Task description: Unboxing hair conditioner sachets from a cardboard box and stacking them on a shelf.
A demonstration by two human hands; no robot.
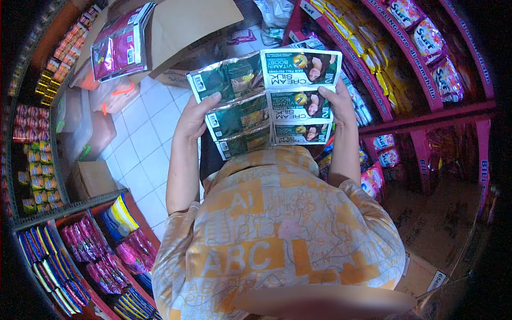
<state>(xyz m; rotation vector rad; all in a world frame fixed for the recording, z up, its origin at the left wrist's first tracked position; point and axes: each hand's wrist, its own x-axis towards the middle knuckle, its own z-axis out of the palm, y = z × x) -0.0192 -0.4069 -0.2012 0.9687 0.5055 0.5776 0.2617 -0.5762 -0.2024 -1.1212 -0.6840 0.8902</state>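
Before my chest, my two hands hold a sheet of joined green and white Cream Silk conditioner sachets (298, 104), spread like an open booklet. My left hand (200, 116) grips the dark green left part at its outer edge, thumb on top. At the right edge, my right hand (340, 102) has its thumb over the white-bordered sachets and its fingers behind. A stack of magenta sachet sheets (116, 52) lies at the upper left, beside a cardboard flap (192, 28).
Shelves with Surf packs (428, 40) stand at the right. Small packs (38, 176) line the left shelves; pink sachets (84, 240) fill a lower-left rack. Plastic bags (80, 116) and a cardboard box (96, 178) are near the tiled floor (144, 116). Another carton (416, 276) sits lower right.
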